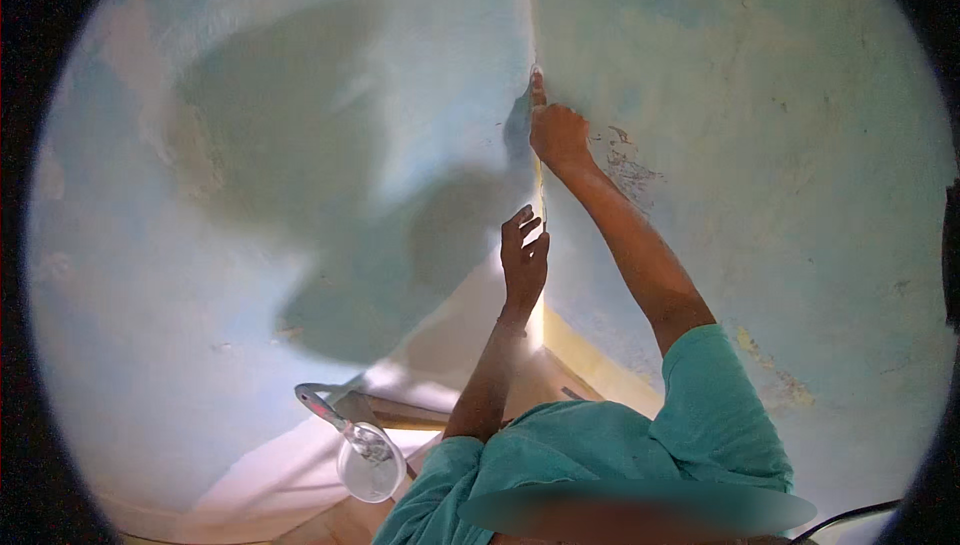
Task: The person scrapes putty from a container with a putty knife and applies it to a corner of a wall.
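My right hand (556, 130) is raised high on the corner seam (530, 15) where two pale blue, patchy walls meet. Its index fingertip presses on the seam, with a small whitish patch there; the other fingers are curled, and whether they hold anything is hidden. My left hand (524, 255) is lower on the same corner, fingers spread and nothing visible in it, close to or touching the wall near a pale yellowish strip.
At lower left, a white plastic container (365, 475) has a paint-smeared tool (330, 407) with a grey handle across it, beside a wooden ledge (410, 415). A black cable (845, 517) runs at lower right. The right wall (780, 195) has flaked patches.
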The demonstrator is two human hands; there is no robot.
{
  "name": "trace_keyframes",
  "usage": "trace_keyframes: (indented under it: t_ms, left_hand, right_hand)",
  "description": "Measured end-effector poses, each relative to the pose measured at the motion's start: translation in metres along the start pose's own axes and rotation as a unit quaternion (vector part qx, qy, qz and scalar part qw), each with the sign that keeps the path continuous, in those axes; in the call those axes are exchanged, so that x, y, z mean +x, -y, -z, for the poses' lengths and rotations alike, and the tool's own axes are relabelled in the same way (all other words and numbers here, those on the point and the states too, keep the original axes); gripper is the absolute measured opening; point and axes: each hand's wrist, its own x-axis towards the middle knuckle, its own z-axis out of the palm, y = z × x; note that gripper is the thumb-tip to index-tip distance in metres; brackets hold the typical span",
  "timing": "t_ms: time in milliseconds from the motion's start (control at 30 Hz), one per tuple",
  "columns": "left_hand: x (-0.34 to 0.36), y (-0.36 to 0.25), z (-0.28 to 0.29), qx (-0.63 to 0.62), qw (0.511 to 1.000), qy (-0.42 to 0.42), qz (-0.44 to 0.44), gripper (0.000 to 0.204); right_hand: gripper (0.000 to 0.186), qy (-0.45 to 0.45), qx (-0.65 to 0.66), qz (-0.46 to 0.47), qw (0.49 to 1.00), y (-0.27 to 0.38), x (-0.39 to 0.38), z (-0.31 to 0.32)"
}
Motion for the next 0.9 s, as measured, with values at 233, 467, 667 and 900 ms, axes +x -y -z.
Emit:
trace_keyframes:
  t_ms: [233, 467, 667, 900]
  left_hand:
    - [0.001, -0.016, -0.005, -0.023, 1.0, 0.002, -0.009, 0.038]
    - [0.003, -0.014, -0.009, -0.007, 1.0, 0.016, -0.023, 0.04]
    - [-0.001, -0.014, -0.007, -0.015, 1.0, 0.004, 0.009, 0.041]
    - [0.003, -0.004, 0.002, -0.021, 1.0, -0.008, 0.021, 0.043]
  right_hand:
    - [0.049, 0.024, 0.065, 0.039, 0.997, -0.011, 0.007, 0.016]
    - [0.023, 0.112, 0.843, -0.045, 0.525, -0.002, 0.017, 0.04]
    - [0.02, 0.19, 0.969, -0.004, 0.157, -0.018, 0.015, 0.012]
    - [0.027, 0.171, 0.983, -0.008, 0.07, -0.011, 0.016, -0.005]
